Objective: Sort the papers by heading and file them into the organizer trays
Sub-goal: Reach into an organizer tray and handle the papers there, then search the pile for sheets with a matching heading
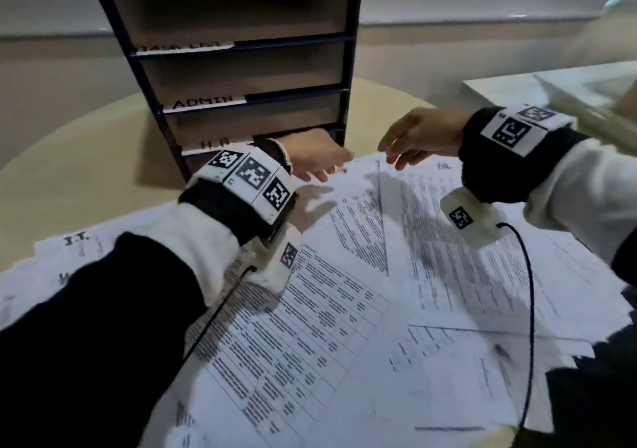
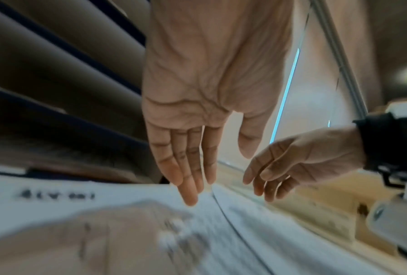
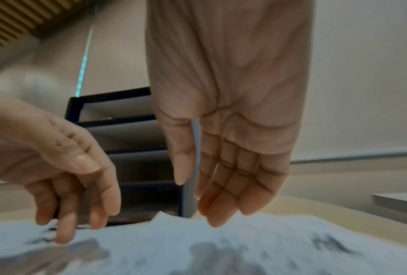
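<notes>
Printed sheets of paper (image 1: 344, 309) lie spread and overlapping across the round table. One at the left is headed "I.T." (image 1: 77, 240); one at the far right is headed "HR" (image 1: 444, 166). The dark organizer (image 1: 241, 68) stands behind them with several stacked trays, with labels reading "ADMIN" (image 1: 203, 102) and "H.R" (image 1: 215, 144). My left hand (image 1: 336, 166) hovers just in front of the lowest trays, fingers straight, holding nothing (image 2: 221, 167). My right hand (image 1: 393, 158) hangs beside it over the far edge of the papers, fingers relaxed and empty (image 3: 198, 201).
The beige table (image 1: 69, 158) shows bare at the left of the organizer. A white flat box (image 1: 551, 89) sits at the back right. Black cables (image 1: 527, 309) run from the wrist cameras over the papers. The organizer's upper trays look empty.
</notes>
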`<act>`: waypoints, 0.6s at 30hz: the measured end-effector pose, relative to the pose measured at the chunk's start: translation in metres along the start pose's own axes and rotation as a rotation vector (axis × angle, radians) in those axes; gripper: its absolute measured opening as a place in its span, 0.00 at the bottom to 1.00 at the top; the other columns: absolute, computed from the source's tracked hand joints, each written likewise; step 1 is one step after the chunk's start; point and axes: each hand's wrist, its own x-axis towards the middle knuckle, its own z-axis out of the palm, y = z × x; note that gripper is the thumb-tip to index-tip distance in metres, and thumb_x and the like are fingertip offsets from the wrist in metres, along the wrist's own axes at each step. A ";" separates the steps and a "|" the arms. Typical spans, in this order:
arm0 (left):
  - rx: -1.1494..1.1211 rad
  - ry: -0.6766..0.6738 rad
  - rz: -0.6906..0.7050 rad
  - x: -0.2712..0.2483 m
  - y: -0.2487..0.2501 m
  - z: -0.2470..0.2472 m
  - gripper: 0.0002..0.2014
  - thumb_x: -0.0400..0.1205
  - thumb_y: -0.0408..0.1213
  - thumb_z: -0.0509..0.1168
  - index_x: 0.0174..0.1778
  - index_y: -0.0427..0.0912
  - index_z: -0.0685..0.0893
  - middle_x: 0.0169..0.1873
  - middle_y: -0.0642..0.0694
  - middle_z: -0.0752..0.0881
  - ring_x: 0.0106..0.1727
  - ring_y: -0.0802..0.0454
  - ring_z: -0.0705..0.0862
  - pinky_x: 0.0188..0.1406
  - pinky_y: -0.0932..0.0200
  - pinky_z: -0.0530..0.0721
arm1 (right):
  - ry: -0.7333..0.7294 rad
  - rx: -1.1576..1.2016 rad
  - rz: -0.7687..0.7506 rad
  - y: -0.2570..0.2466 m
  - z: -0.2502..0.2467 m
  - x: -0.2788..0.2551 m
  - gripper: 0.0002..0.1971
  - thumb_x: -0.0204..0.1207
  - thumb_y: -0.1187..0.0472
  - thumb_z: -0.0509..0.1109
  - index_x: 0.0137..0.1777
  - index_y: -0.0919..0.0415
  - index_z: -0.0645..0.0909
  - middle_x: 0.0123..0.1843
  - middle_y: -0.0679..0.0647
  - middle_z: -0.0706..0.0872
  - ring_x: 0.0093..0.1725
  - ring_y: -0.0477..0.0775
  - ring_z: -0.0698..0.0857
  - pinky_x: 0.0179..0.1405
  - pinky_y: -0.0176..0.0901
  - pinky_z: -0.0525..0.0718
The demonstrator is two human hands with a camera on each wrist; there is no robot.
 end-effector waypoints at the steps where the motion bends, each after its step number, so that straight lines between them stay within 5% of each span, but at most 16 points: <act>1: -0.026 -0.033 -0.002 0.001 0.007 0.010 0.16 0.85 0.44 0.57 0.59 0.35 0.79 0.49 0.44 0.80 0.40 0.52 0.81 0.37 0.63 0.76 | 0.020 -0.054 0.028 0.010 -0.004 -0.005 0.10 0.79 0.71 0.62 0.56 0.63 0.82 0.38 0.52 0.84 0.36 0.47 0.84 0.37 0.36 0.79; 5: -0.008 -0.128 -0.057 0.011 0.026 0.047 0.13 0.84 0.39 0.60 0.36 0.34 0.76 0.31 0.43 0.78 0.21 0.55 0.79 0.20 0.68 0.74 | 0.010 -0.304 0.183 0.045 -0.005 -0.024 0.09 0.76 0.69 0.68 0.55 0.62 0.81 0.40 0.54 0.81 0.45 0.53 0.80 0.33 0.35 0.77; 8: -0.042 -0.119 -0.095 0.021 0.034 0.056 0.13 0.84 0.34 0.61 0.33 0.36 0.71 0.26 0.42 0.72 0.14 0.55 0.73 0.14 0.71 0.69 | -0.066 -0.561 0.236 0.059 0.001 -0.030 0.22 0.71 0.65 0.74 0.65 0.70 0.79 0.59 0.64 0.82 0.54 0.57 0.79 0.40 0.36 0.74; 10: -0.072 -0.131 -0.122 0.027 0.041 0.061 0.09 0.83 0.36 0.63 0.41 0.35 0.74 0.30 0.39 0.75 0.24 0.49 0.78 0.26 0.65 0.74 | -0.098 -0.588 0.232 0.064 0.004 -0.035 0.30 0.68 0.64 0.77 0.70 0.65 0.74 0.67 0.62 0.77 0.56 0.57 0.76 0.43 0.39 0.72; 13: 0.011 -0.109 -0.114 0.036 0.048 0.072 0.21 0.82 0.42 0.63 0.64 0.30 0.75 0.57 0.34 0.81 0.58 0.41 0.82 0.51 0.57 0.80 | -0.172 -0.551 0.209 0.069 0.003 -0.043 0.38 0.63 0.63 0.81 0.72 0.50 0.68 0.71 0.54 0.70 0.56 0.53 0.71 0.53 0.47 0.75; 16: 0.033 -0.061 -0.117 0.042 0.057 0.084 0.24 0.82 0.41 0.63 0.69 0.28 0.73 0.53 0.37 0.82 0.54 0.42 0.81 0.46 0.56 0.79 | -0.197 -0.580 0.169 0.075 0.004 -0.044 0.40 0.62 0.62 0.82 0.72 0.44 0.67 0.72 0.52 0.68 0.56 0.52 0.70 0.64 0.50 0.74; 18: 0.090 0.039 -0.160 0.046 0.061 0.091 0.25 0.83 0.40 0.61 0.73 0.30 0.67 0.70 0.34 0.71 0.71 0.39 0.71 0.67 0.51 0.72 | -0.170 -0.558 0.166 0.078 0.007 -0.046 0.39 0.61 0.61 0.82 0.71 0.44 0.68 0.71 0.52 0.67 0.57 0.54 0.72 0.67 0.53 0.75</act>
